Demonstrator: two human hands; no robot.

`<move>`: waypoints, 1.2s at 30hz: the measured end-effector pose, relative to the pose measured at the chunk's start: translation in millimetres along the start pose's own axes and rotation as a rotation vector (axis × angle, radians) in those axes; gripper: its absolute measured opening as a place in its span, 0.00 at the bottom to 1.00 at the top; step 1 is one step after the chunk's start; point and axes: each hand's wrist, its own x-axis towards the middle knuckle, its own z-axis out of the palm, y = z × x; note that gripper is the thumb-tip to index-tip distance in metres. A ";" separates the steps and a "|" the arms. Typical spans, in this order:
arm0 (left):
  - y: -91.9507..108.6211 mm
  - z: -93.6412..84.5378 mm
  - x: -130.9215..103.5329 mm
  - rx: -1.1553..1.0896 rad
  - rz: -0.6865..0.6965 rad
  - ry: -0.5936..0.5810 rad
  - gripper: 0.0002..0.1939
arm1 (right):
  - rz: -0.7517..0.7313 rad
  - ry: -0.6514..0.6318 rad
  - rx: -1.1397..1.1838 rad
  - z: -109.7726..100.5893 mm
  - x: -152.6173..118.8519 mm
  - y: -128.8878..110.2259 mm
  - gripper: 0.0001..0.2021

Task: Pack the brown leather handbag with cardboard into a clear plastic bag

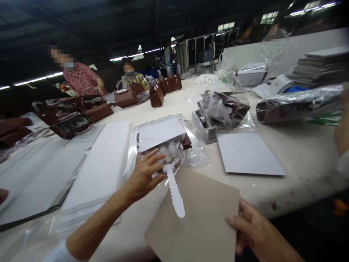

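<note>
While left hand (145, 174) presses flat on clear plastic bag (166, 145) of wrapped brown leather, right hand (252, 227) grips grey cardboard sheet (196, 222), not yet inserted; bag unsealed on white counter (300, 160).

White table (297, 160), grey card (249, 154), tape dispenser (204, 127), bagged handbags (297, 105)

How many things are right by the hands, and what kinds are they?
Cardboard sheet held by right hand: 1
Clear plastic bag under left hand: 1
White toothed strip: 1
Tape dispenser: 1
Grey sheet: 1
Total: 5
</note>
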 end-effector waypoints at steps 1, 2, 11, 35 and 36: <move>-2.1 -1.9 2.1 -0.002 -0.003 -0.004 0.10 | -0.012 -0.009 0.044 9.9 6.1 -8.7 0.28; -3.4 -3.0 3.8 -0.004 -0.007 -0.011 0.10 | -0.026 -0.008 0.080 17.4 12.8 -15.0 0.27; -10.9 -12.4 8.2 -0.083 -0.049 -0.018 0.12 | -0.085 0.312 0.102 13.5 37.5 -10.2 0.20; -3.8 -10.5 17.7 -0.074 -0.042 -0.063 0.10 | -0.054 0.294 -0.043 44.7 56.0 -32.3 0.07; -3.9 -10.1 17.5 -0.074 -0.036 -0.064 0.10 | -0.054 0.304 -0.038 46.1 58.2 -34.9 0.07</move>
